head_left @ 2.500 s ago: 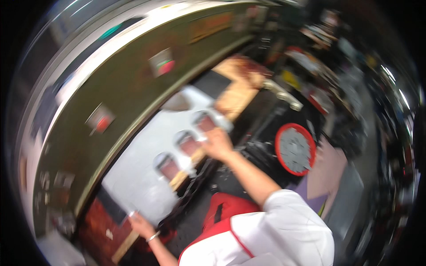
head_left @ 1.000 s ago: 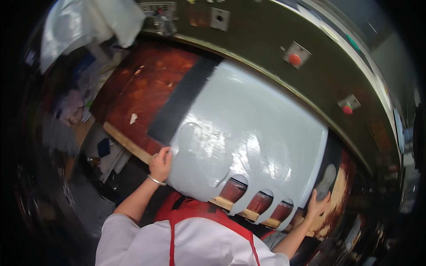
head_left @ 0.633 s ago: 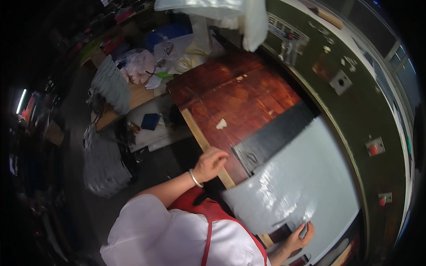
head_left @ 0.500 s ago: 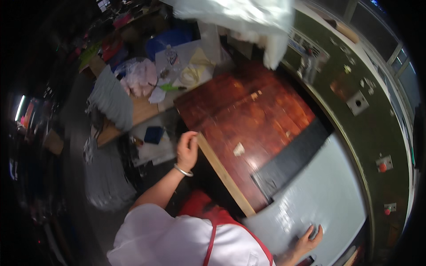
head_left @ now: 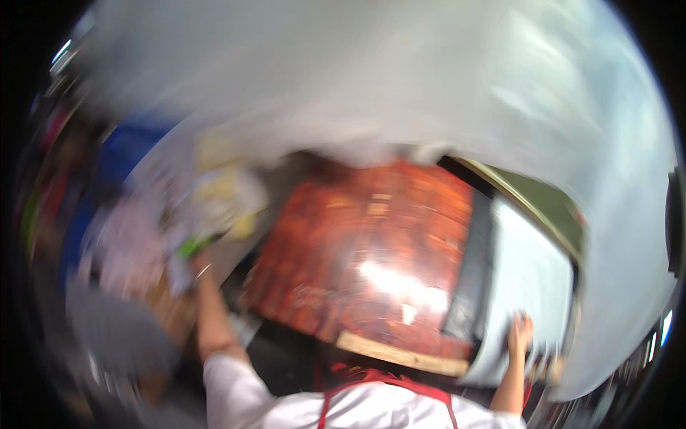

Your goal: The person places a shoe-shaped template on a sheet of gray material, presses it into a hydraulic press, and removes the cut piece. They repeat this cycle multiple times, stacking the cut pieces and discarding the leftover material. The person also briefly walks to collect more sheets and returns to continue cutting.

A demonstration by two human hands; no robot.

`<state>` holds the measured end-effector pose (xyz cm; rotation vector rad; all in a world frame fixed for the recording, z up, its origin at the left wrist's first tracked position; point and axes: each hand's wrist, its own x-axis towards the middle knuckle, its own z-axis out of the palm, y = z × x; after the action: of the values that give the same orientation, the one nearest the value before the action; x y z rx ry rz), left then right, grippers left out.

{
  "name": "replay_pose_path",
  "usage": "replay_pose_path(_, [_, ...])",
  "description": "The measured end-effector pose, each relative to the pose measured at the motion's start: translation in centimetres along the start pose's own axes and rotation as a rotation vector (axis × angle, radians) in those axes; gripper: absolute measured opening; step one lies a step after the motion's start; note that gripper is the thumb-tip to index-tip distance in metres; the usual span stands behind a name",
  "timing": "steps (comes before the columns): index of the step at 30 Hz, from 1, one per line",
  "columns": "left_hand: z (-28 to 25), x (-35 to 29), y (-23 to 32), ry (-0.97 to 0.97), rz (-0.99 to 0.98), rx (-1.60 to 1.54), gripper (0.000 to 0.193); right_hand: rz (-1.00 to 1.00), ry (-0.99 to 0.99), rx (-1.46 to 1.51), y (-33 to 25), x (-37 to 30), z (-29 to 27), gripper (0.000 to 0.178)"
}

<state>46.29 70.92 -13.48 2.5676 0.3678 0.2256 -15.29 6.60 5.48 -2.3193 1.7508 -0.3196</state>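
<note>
My left hand (head_left: 202, 259), with a bracelet at the wrist, reaches to the cluttered side table beside a bright green item (head_left: 193, 247). Motion smears its fingers, and I cannot tell whether it touches that item. Over on the right, my right hand (head_left: 521, 332) is at the pale grey sheet surface (head_left: 530, 261), its fingers blurred. Between my arms lies a glossy red-brown work board (head_left: 336, 250) with a light wooden strip (head_left: 400, 355) along its near edge. A black band (head_left: 469, 275) runs between the board and the pale surface.
A large whitish, translucent sheet (head_left: 343, 71) hangs across the far side and down the right, hiding much of the green machine panel (head_left: 539, 193). Grey stacked material (head_left: 118, 329) and a blurred pinkish bundle (head_left: 125, 243) are at the left.
The view has turned, and the whitish sheet now fills much more of it. My left hand has left the wooden strip for the side table. My right hand remains over the pale surface.
</note>
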Motion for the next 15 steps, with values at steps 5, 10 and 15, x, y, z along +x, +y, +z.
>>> replay_pose_path(5, [2.5, 5.6, 9.2, -0.073, 0.299, 0.055, 0.028, -0.135, -0.183, -0.197, -1.6, -0.5, 1.3, 0.053])
replay_pose_path(10, [1.8, 3.2, 13.8, -0.037, 0.335, 0.162, 0.028, -0.047, 0.147, -0.175, -1.3, -1.2, 2.3, 0.06])
replay_pose_path(15, [-2.6, -1.8, 14.4, 0.077, 0.331, 0.111, 0.028, -0.059, 0.191, -0.155, 0.5, -0.6, 0.8, 0.059])
